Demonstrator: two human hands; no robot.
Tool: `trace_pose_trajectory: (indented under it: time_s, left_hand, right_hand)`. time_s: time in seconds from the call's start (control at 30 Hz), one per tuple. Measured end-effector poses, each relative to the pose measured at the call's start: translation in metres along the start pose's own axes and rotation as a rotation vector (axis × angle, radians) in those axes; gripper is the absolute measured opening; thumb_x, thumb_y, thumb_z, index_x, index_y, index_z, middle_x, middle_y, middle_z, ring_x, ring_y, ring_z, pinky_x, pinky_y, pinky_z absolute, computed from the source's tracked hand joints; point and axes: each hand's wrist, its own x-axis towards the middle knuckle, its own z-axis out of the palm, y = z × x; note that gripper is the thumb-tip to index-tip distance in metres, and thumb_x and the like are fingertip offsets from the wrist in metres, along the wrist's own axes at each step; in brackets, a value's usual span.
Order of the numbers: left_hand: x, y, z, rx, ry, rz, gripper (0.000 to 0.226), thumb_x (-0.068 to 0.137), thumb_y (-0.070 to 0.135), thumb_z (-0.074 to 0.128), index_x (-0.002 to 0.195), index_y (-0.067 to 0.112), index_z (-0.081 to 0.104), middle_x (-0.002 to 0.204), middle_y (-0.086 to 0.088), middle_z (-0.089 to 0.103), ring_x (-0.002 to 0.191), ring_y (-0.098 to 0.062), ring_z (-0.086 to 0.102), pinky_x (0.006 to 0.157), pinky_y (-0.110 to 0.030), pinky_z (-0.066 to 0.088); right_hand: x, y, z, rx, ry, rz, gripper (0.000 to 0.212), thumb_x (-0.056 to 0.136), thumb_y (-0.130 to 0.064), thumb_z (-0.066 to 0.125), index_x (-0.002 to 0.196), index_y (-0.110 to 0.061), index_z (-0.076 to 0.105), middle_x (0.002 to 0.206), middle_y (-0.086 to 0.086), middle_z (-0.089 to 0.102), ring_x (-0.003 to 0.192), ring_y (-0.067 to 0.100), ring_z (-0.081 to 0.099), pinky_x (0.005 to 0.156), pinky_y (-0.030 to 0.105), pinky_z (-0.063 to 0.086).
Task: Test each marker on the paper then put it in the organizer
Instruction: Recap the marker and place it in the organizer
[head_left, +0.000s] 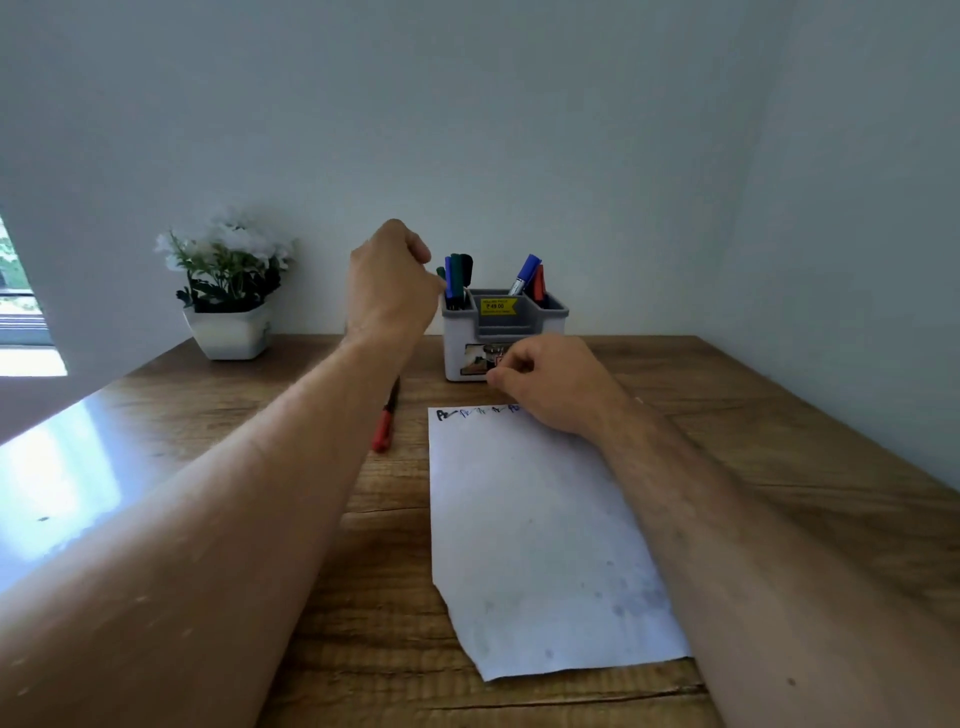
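At ten o'clock stands a white potted plant with pale flowers (228, 291). The left hand (389, 280), fingers curled, pinches a green marker (441, 274) at the grey-and-white plastic organizer (504, 332), twelve o'clock. A red-capped marker (385, 418) lies just left of the white paper sheet (540, 535); light, stiff, slick, best pinched mid-barrel. The right hand (550, 384), loosely curled, rests on the paper's top edge. Glossy wooden table (779, 467), bare pale wall (519, 130) behind.

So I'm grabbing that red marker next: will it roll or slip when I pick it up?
The red marker looks slim and round, lying free on the smooth table, so a nudge could probably roll it. It seems light and stiff, likely easy to pinch.
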Motion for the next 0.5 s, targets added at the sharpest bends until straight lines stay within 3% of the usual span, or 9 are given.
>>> trace_pose_trajectory:
  time_s: [0.07,0.17,0.2,0.3,0.37,0.43,0.5]
  left_hand:
    - [-0.002,0.003,-0.010,0.161,-0.132,-0.069,0.024,0.079,0.013,0.081,0.084,0.015,0.058,0.093,-0.002,0.068,0.080,-0.016,0.066,0.067,-0.026,0.053]
    - [-0.014,0.001,-0.018,0.579,-0.349,-0.107,0.030,0.081,0.023,0.080,0.077,0.007,0.055,0.079,-0.006,0.063,0.063,-0.017,0.059,0.049,-0.028,0.047]
    - [-0.019,0.000,-0.018,0.627,-0.414,-0.142,0.030,0.078,0.023,0.082,0.078,0.006,0.057,0.077,-0.007,0.064,0.065,-0.019,0.062,0.051,-0.031,0.051]
    - [-0.027,-0.005,-0.017,0.645,-0.530,-0.247,0.029,0.069,0.016,0.087,0.087,0.006,0.066,0.083,-0.010,0.070,0.080,-0.026,0.071,0.077,-0.039,0.061]
    - [-0.030,-0.005,-0.016,0.688,-0.560,-0.251,0.026,0.069,0.015,0.085,0.084,0.008,0.066,0.083,-0.010,0.069,0.081,-0.027,0.070,0.080,-0.039,0.060]
    - [-0.032,-0.003,-0.015,0.749,-0.547,-0.193,0.021,0.076,0.018,0.080,0.078,0.010,0.061,0.078,-0.007,0.065,0.073,-0.024,0.064,0.068,-0.035,0.057]
    - [-0.033,-0.001,-0.013,0.819,-0.506,-0.118,0.025,0.083,0.021,0.074,0.073,0.012,0.052,0.073,-0.005,0.057,0.063,-0.020,0.054,0.050,-0.031,0.042]
  right_hand:
    - [-0.001,0.000,-0.001,0.002,0.013,0.006,0.019,0.094,-0.037,0.063,0.085,-0.022,0.070,0.080,-0.009,0.066,0.075,0.003,0.059,0.069,0.024,0.047]
    - [-0.002,0.000,-0.001,-0.014,0.008,0.014,0.018,0.094,-0.038,0.062,0.088,-0.023,0.070,0.082,-0.009,0.066,0.077,0.003,0.060,0.076,0.029,0.052]
    - [-0.003,-0.001,-0.001,-0.017,0.005,0.010,0.019,0.094,-0.038,0.062,0.089,-0.023,0.070,0.082,-0.010,0.066,0.077,0.003,0.060,0.077,0.030,0.052]
    - [-0.004,-0.002,-0.003,-0.021,-0.004,-0.009,0.020,0.095,-0.037,0.061,0.092,-0.020,0.071,0.085,-0.008,0.067,0.078,0.002,0.059,0.076,0.029,0.050]
    - [-0.005,-0.002,-0.004,-0.028,0.002,-0.023,0.021,0.095,-0.037,0.061,0.093,-0.019,0.072,0.087,-0.006,0.068,0.078,0.001,0.058,0.072,0.026,0.046]
    - [-0.004,-0.001,-0.004,-0.031,0.008,-0.027,0.021,0.095,-0.037,0.062,0.093,-0.019,0.072,0.086,-0.006,0.068,0.077,0.001,0.058,0.071,0.026,0.046]
    - [-0.003,0.000,-0.002,-0.033,0.008,-0.028,0.020,0.094,-0.037,0.062,0.092,-0.020,0.072,0.086,-0.006,0.067,0.077,0.001,0.058,0.072,0.025,0.047]
